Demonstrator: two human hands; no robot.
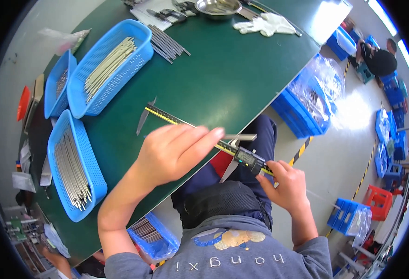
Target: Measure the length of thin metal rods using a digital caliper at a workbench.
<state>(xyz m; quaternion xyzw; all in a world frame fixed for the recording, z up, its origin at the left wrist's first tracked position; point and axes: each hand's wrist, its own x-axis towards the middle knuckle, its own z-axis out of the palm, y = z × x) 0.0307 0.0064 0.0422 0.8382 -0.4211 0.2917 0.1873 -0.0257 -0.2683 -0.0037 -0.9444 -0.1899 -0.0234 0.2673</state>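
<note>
My right hand [286, 186] grips a digital caliper [247, 158] by the slider end, fingers and thumb closed round it. The caliper reaches left over the green table's edge, with its jaws wide apart and its display facing up. My left hand [176, 151] is closed above the beam, hiding the middle of it. From its fingertips a short length of grey metal rod [241, 137] sticks out to the right, just above the display. How much of the rod lies inside the hand is hidden.
Blue baskets hold pale rods [109, 67], grey rods [72, 167] and small parts [61, 83]. Loose rods [167, 44], a steel bowl [218, 7] and a white glove [266, 24] lie at the table's far side. Blue crates [302, 111] stand on the floor at right; another person [379, 58] sits beyond.
</note>
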